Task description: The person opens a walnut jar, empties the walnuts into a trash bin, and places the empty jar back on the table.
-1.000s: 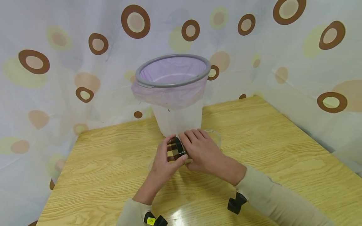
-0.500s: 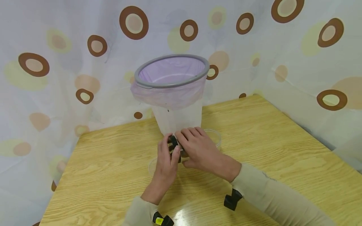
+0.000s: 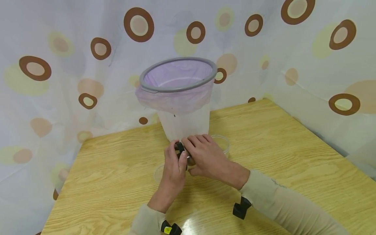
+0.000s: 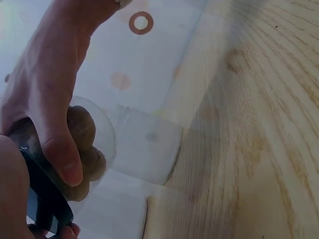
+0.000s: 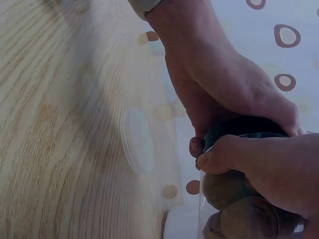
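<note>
Both hands met over a small clear jar (image 3: 188, 158) near the middle of the surface (image 3: 279, 143), just in front of a bin. The left hand (image 3: 173, 168) curled around the jar's black lid (image 3: 180, 147), fingers and thumb wrapped over its rim. The right hand (image 3: 205, 156) gripped the jar's body from the other side, fingers bent across the top. Through the clear wall, the right wrist view showed round brown nuts (image 5: 234, 204) packed inside the jar (image 5: 239, 199), with the lid (image 5: 239, 130) sitting above them. The left wrist view showed the same nuts (image 4: 82, 144) under the right hand's thumb.

A white bin (image 3: 183, 122) with a grey rim and a purple liner stood toward the far edge. A shallow clear dish (image 3: 223, 143) lay just right of the hands, near the bin's base. A flat clear disc (image 3: 158, 173) lay on the surface beside the left hand. A curtain (image 3: 58, 81) printed with brown rings hung behind the surface.
</note>
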`<state>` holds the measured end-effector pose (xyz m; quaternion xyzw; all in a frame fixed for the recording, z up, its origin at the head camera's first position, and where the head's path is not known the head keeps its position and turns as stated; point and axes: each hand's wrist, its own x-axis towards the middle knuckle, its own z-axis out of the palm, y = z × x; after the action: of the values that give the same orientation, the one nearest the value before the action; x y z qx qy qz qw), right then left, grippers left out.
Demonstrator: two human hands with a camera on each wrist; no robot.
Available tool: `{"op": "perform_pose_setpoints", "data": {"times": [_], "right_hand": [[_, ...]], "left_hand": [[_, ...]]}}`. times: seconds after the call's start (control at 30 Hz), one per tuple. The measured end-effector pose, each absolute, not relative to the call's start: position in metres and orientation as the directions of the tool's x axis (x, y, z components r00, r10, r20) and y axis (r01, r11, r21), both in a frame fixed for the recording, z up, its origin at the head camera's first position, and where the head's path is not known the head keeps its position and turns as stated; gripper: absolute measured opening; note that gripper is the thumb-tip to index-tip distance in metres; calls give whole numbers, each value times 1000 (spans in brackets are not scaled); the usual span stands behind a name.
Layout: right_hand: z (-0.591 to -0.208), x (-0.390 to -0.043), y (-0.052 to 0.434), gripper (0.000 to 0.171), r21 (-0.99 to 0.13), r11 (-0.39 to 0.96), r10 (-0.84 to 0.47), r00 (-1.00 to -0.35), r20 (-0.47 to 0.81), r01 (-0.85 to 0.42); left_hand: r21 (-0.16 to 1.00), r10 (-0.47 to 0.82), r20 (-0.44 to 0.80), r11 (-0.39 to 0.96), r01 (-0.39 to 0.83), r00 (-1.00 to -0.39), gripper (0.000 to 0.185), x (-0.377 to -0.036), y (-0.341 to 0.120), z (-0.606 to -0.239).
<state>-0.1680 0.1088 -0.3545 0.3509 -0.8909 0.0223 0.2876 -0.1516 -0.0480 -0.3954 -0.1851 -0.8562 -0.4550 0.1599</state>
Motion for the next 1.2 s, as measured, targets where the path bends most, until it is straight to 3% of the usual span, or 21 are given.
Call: {"op": "perform_pose_setpoints", "data": {"times": [0.17,0.4,0.8,1.07,1.2], "right_hand": [[-357,-169,109,76,169,754,-607,-575,549,-635],[-359,-172,105,77,287,751,-625,-501,598,-594],[-360,-173,111,74,235,753,-616,-533,580,-614],[-355,-171,114,75,193,750,-606,-540,584,-632],[-352,-170,113,77,178,752,-605,-559,567,-634]], "left_hand": [[726,166,426,524,446,-889,47,-154,-46,-393],[888,154,335,277,366,-930,46,-167,-46,-390],[894,288,149,369,253,-946,62,-165,-63,-380],[876,357,277,287,387,-892,58,-159,-78,-378],[822,372,364,304,482,-854,68,-157,-83,-380]]}}
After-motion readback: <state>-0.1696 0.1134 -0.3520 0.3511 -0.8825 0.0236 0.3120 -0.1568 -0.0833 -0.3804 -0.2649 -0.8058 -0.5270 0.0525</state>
